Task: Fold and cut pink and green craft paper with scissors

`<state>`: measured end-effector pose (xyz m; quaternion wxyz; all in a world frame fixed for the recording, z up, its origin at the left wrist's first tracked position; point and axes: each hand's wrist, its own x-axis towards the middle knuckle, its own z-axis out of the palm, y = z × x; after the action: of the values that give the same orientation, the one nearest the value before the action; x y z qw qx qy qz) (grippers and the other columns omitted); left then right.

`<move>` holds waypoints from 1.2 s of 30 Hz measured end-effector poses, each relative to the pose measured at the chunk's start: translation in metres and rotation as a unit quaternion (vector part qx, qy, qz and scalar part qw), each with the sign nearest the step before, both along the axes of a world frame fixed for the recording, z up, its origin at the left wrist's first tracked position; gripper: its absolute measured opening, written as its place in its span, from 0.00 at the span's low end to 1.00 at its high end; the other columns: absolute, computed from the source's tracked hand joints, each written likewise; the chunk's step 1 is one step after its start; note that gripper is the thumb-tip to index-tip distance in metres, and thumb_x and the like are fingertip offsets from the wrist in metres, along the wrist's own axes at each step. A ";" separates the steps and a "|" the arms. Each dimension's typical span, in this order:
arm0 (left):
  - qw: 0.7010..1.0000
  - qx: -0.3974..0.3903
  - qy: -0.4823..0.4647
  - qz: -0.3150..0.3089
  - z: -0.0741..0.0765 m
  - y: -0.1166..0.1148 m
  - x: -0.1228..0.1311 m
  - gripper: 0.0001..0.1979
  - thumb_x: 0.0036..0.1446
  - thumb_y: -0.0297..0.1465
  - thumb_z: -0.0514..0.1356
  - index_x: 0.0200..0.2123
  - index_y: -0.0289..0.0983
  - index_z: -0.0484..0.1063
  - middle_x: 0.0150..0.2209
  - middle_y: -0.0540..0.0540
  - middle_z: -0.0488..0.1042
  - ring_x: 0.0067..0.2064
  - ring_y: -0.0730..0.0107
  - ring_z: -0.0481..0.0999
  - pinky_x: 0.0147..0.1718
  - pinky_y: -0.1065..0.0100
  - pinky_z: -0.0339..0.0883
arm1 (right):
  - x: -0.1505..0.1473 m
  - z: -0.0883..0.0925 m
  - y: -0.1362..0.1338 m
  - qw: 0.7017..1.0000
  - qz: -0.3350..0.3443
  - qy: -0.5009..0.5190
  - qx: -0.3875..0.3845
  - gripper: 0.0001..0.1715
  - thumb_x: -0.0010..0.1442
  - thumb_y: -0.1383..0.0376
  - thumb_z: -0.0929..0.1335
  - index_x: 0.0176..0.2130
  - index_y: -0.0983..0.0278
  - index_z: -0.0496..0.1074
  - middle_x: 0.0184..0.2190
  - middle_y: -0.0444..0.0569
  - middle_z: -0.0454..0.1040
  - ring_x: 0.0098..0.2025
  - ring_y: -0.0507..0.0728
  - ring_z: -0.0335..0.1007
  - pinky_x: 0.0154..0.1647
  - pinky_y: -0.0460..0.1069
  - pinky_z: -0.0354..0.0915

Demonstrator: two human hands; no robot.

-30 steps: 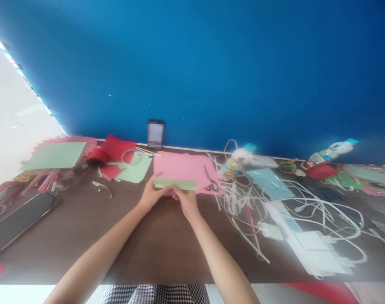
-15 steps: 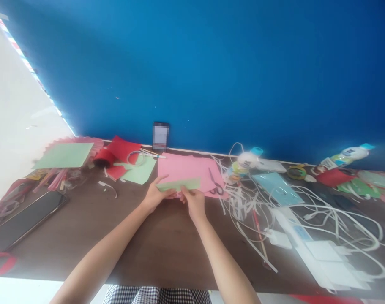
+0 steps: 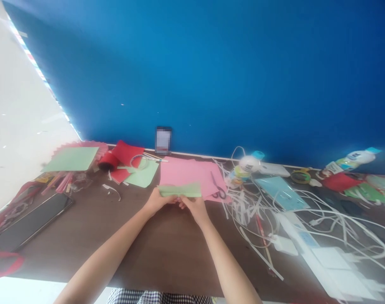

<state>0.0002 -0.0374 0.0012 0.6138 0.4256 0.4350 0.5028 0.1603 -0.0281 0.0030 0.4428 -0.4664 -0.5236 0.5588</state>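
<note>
A narrow piece of light green paper (image 3: 181, 190), seemingly folded, is held level between my hands at the front edge of the pink sheets. My left hand (image 3: 156, 202) grips its left end, thumb along the lower edge. From the right, my right hand (image 3: 195, 207) pinches the lower edge, and the fingertips of both hands meet near the middle. Pink paper sheets (image 3: 187, 171) lie just behind. Dark-handled scissors (image 3: 218, 188) rest on their right side.
Left lie a black phone (image 3: 34, 221), a red roll (image 3: 108, 161), red paper (image 3: 127, 152) and green paper (image 3: 143, 173). To the right are white paper strips (image 3: 244, 207), a bottle (image 3: 247, 165), tangled cables and a white power strip (image 3: 298, 232). A blue wall (image 3: 211, 76) stands behind.
The green paper has tilted so that more of its face shows, with a crease-like line along it. Both hands still grip it. The whole view has shifted slightly.
</note>
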 end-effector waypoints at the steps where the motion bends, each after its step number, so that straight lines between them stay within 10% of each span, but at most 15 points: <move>1: 1.000 0.000 0.005 -0.005 0.000 0.000 0.000 0.17 0.39 0.32 0.67 0.34 0.30 0.73 0.28 0.44 0.77 0.31 0.65 0.77 0.35 0.64 0.73 | 0.000 0.000 -0.001 1.000 0.005 0.001 -0.003 0.17 0.43 0.54 0.72 0.25 0.67 0.74 0.19 0.48 0.73 0.19 0.52 0.67 0.21 0.47 0.66; 22: 0.999 -0.027 0.045 0.007 0.003 0.007 -0.011 0.17 0.36 0.31 0.69 0.32 0.31 0.73 0.24 0.44 0.76 0.26 0.63 0.76 0.27 0.62 0.74 | 0.043 0.011 0.019 0.997 0.037 -0.063 0.030 0.16 0.46 0.57 0.70 0.22 0.69 0.74 0.17 0.48 0.73 0.18 0.50 0.65 0.20 0.45 0.64; 27: 0.997 -0.033 0.044 0.054 0.002 0.009 -0.018 0.18 0.36 0.31 0.68 0.34 0.30 0.72 0.25 0.44 0.76 0.25 0.66 0.75 0.28 0.64 0.73 | 0.058 0.011 0.025 0.999 -0.045 -0.017 0.020 0.16 0.43 0.57 0.72 0.25 0.68 0.73 0.18 0.46 0.72 0.18 0.50 0.65 0.19 0.45 0.64; 33: 0.999 -0.014 0.047 -0.004 -0.001 0.013 -0.022 0.18 0.37 0.32 0.68 0.32 0.30 0.72 0.25 0.43 0.75 0.27 0.65 0.75 0.29 0.64 0.72 | 0.028 0.003 0.017 0.995 0.058 0.056 -0.051 0.19 0.43 0.56 0.72 0.30 0.68 0.70 0.21 0.47 0.73 0.18 0.49 0.65 0.15 0.43 0.59; 36: 0.997 -0.008 -0.004 0.071 -0.007 0.015 -0.018 0.23 0.37 0.31 0.67 0.39 0.32 0.69 0.26 0.46 0.75 0.29 0.67 0.76 0.32 0.65 0.71 | 0.010 -0.002 0.012 0.996 0.033 0.067 -0.041 0.15 0.42 0.60 0.73 0.26 0.67 0.69 0.19 0.45 0.72 0.17 0.49 0.65 0.16 0.42 0.60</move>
<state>-0.0182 -0.0227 -0.0058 0.5818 0.3863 0.4657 0.5435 0.1699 -0.0162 0.0008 0.4386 -0.4281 -0.4846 0.6241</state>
